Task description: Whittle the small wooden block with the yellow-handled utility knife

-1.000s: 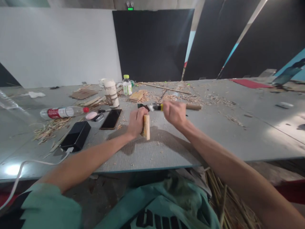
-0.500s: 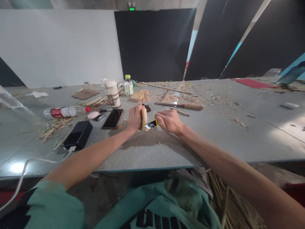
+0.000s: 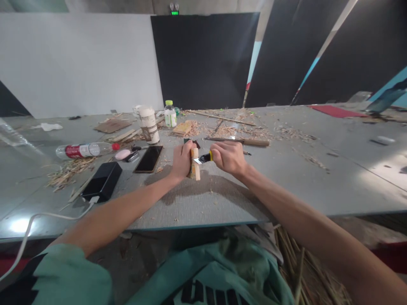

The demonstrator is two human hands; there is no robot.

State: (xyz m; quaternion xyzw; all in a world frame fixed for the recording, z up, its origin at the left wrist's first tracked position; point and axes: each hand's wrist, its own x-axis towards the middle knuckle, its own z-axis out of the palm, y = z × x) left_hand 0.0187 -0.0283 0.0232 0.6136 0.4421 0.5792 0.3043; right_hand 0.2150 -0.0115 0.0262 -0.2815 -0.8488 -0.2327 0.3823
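My left hand (image 3: 181, 161) is wrapped round a short pale wooden block (image 3: 195, 165), holding it upright on the grey table (image 3: 222, 199). My right hand (image 3: 227, 157) is closed on a small knife (image 3: 203, 158) with a yellow and black handle. The knife's blade points left and touches the upper side of the block. Fine wood chips lie on the table around both hands.
Left of my hands lie a black phone (image 3: 148, 158), a black power bank (image 3: 101, 181) with a white cable, a pink case (image 3: 122, 154) and a fallen water bottle (image 3: 83, 150). Behind stand a paper cup (image 3: 149, 124), a small bottle (image 3: 170, 113), a wood-handled tool (image 3: 241, 141) and shavings.
My right hand came down from a raised position, drew the knife along the block, and now sits with the blade high against its side. The left hand kept its hold on the block.
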